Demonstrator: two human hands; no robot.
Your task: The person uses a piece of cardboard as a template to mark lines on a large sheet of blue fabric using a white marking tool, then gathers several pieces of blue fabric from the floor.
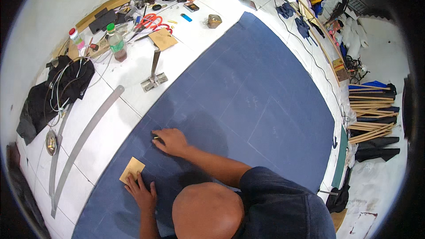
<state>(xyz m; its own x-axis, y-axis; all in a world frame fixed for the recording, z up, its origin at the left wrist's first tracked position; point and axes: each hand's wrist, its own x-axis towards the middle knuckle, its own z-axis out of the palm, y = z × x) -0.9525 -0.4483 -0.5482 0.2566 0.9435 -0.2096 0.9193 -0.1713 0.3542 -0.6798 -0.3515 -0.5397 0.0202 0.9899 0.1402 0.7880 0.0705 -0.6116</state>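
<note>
A large dark blue fabric sheet (283,106) with thin pale lines drawn on it lies spread across the white tiled surface. My left hand (142,194) rests flat with its fingers apart, the fingertips on the lower edge of a tan card piece (132,169). Farther up the sheet, my right hand (171,142) is closed in a pinch, and a small yellow stick (155,137) shows at its fingertips. Its exact kind is too small to tell. Both hands are low over the sheet, near its left edge.
Left of the sheet lie a long grey curved ruler (84,144), a metal tool with an upright handle (154,79), a green-capped bottle (117,44) and a black cloth (40,99). Red-handled scissors (150,21) lie farther back. Wooden sticks (372,110) are stacked at right.
</note>
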